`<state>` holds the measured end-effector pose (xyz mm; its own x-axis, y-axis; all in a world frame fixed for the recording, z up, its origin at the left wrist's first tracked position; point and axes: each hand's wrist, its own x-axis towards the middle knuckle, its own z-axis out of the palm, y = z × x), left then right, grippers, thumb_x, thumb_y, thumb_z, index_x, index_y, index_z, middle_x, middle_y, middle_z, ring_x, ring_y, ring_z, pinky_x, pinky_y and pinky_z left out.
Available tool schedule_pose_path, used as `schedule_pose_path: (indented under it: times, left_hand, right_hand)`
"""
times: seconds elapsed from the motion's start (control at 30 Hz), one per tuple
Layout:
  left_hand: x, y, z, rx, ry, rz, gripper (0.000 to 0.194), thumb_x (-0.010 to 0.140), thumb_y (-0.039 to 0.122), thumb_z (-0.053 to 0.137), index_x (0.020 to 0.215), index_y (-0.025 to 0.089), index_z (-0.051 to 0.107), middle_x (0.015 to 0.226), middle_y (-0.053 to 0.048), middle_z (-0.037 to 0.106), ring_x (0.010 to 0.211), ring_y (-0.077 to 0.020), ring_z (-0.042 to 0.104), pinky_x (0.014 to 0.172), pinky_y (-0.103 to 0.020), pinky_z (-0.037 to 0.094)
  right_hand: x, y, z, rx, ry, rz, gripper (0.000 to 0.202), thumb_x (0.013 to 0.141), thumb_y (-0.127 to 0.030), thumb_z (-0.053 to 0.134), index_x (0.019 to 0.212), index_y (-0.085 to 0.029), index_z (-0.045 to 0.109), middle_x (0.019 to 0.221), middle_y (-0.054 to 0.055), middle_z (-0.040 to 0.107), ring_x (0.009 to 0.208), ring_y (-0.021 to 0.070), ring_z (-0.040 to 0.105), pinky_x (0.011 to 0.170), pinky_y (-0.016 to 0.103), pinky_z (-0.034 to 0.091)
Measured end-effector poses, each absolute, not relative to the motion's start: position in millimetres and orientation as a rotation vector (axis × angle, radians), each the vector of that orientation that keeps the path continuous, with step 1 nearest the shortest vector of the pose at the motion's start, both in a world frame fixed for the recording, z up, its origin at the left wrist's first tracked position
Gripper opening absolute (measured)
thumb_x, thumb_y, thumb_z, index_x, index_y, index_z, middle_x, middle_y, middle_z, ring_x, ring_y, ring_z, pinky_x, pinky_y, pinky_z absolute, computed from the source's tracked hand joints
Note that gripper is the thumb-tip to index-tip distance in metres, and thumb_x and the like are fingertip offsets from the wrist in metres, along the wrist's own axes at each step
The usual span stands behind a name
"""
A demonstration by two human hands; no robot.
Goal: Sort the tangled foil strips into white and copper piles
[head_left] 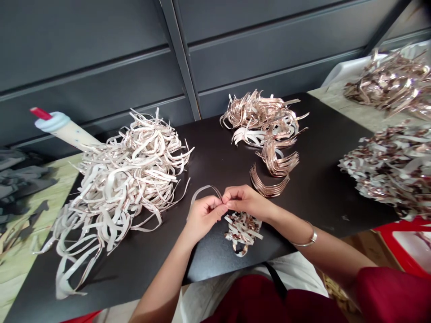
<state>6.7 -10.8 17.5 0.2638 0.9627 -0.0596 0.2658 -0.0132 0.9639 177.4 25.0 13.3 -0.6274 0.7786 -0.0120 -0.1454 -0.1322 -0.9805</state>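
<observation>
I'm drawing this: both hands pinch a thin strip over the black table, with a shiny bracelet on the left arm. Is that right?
Not quite: the head view shows the bracelet on the right arm. The left hand and right hand do pinch a strip over the table.

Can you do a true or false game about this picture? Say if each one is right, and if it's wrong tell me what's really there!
1. The shiny bracelet is on the right arm. True.
2. The straw in the cup is green. False: it is red.
3. The two hands are far apart. False: the left hand and right hand meet at the fingertips, holding a thin strip.
4. A big tangled pile of pale strips is to the left of the hands. True.
5. The table top is bright yellow. False: it is very dark.
6. A small curly bunch lies close to the right hand. True.
</observation>
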Motion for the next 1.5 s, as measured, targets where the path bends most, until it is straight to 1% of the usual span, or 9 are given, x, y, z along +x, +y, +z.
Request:
schedule_pose_path:
  times: [0.17, 0.4, 0.67, 0.83, 1.03, 1.17, 1.23, 1.33, 1.5]
  left_hand:
    - [4.7, -11.1, 22.3, 1.681, 1.170, 0.812, 0.028, 0.083, 0.035, 0.056, 0.064, 0.016, 0.056, 0.057, 0.001, 0.054, 0.053, -0.0099, 0.048, 0.050, -0.021, 0.039]
    - [5.8, -11.8, 22.8, 1.651, 0.965, 0.970, 0.024, 0.087, 0.025, 0.050, 0.065, 0.016, 0.052, 0.075, -0.004, 0.061, 0.073, -0.0156, 0.058, 0.068, -0.028, 0.045]
    - [7.1, -14.7, 22.9, 2.048, 1.179, 1.046, 0.017, 0.081, 0.011, 0.048, 0.066, 0.018, 0.050, 0.084, -0.004, 0.061, 0.076, -0.0139, 0.057, 0.069, -0.025, 0.043]
    - [9.9, -15.6, 18.3, 2.141, 1.111, 0.990, 0.018, 0.082, 0.010, 0.046, 0.066, 0.017, 0.049, 0.081, -0.004, 0.059, 0.073, -0.0127, 0.054, 0.065, -0.024, 0.042]
    - [6.8, -13.0, 18.6, 1.856, 1.012, 0.983, 0.018, 0.083, 0.014, 0.051, 0.066, 0.016, 0.054, 0.082, -0.005, 0.064, 0.074, -0.0134, 0.059, 0.067, -0.024, 0.044]
    - [4.7, -10.4, 17.6, 1.462, 0.947, 0.938, 0.021, 0.082, 0.027, 0.060, 0.066, 0.014, 0.056, 0.081, -0.006, 0.065, 0.076, -0.0156, 0.063, 0.069, -0.025, 0.046]
    - [5.8, -9.1, 15.8, 1.173, 0.873, 0.878, 0.022, 0.078, 0.034, 0.066, 0.084, 0.014, 0.060, 0.082, -0.006, 0.066, 0.075, -0.0164, 0.065, 0.069, -0.026, 0.049]
    - [8.8, -7.4, 13.4, 0.861, 0.790, 0.869, 0.054, 0.065, 0.029, 0.079, 0.112, 0.017, 0.053, 0.088, -0.004, 0.066, 0.071, -0.0150, 0.066, 0.066, -0.025, 0.052]
    - [8.3, -5.4, 11.7, 0.805, 0.835, 0.927, 0.059, 0.058, 0.008, 0.080, 0.110, 0.018, 0.054, 0.091, -0.001, 0.065, 0.067, -0.0121, 0.067, 0.066, -0.023, 0.055]
  right_hand:
    - [178.7, 27.8, 5.2, -0.675, -1.289, 2.064, 0.033, 0.066, -0.041, 0.076, 0.067, -0.012, 0.059, 0.054, -0.005, 0.050, 0.047, 0.0051, 0.038, 0.044, 0.018, 0.028]
    - [189.7, 37.8, 5.1, -0.575, -1.181, 2.241, 0.033, 0.063, -0.037, 0.080, 0.070, -0.011, 0.061, 0.064, 0.001, 0.063, 0.055, 0.0078, 0.057, 0.054, 0.019, 0.045]
    - [187.0, 29.8, 12.1, -0.742, -1.625, 1.593, 0.042, 0.074, -0.054, 0.065, 0.079, -0.012, 0.065, 0.077, 0.005, 0.064, 0.067, 0.0129, 0.058, 0.058, 0.023, 0.046]
    - [180.7, 26.4, 12.9, -0.899, -1.914, 1.157, 0.027, 0.077, -0.036, 0.068, 0.064, -0.015, 0.058, 0.062, -0.002, 0.057, 0.057, 0.0092, 0.049, 0.055, 0.021, 0.039]
    - [198.2, 38.9, 15.1, -0.815, -1.758, 1.649, 0.020, 0.081, -0.032, 0.062, 0.072, -0.014, 0.057, 0.065, 0.000, 0.061, 0.057, 0.0103, 0.058, 0.055, 0.021, 0.044]
    - [200.7, 40.4, 13.9, -0.722, -1.736, 1.629, 0.020, 0.083, -0.034, 0.060, 0.077, -0.014, 0.059, 0.070, 0.001, 0.061, 0.059, 0.0104, 0.058, 0.057, 0.023, 0.047]
    - [195.9, 37.2, 12.8, -0.683, -1.859, 1.444, 0.017, 0.085, -0.030, 0.058, 0.077, -0.015, 0.060, 0.071, 0.001, 0.060, 0.064, 0.0112, 0.059, 0.063, 0.025, 0.049]
    - [186.7, 30.6, 10.7, -0.613, -2.021, 1.098, 0.012, 0.086, -0.024, 0.057, 0.078, -0.016, 0.062, 0.084, 0.005, 0.060, 0.090, 0.0171, 0.060, 0.083, 0.032, 0.050]
    - [178.5, 24.0, 7.2, -0.541, -2.086, 0.741, 0.014, 0.088, -0.016, 0.054, 0.100, -0.018, 0.060, 0.115, 0.012, 0.059, 0.114, 0.0207, 0.053, 0.096, 0.039, 0.046]
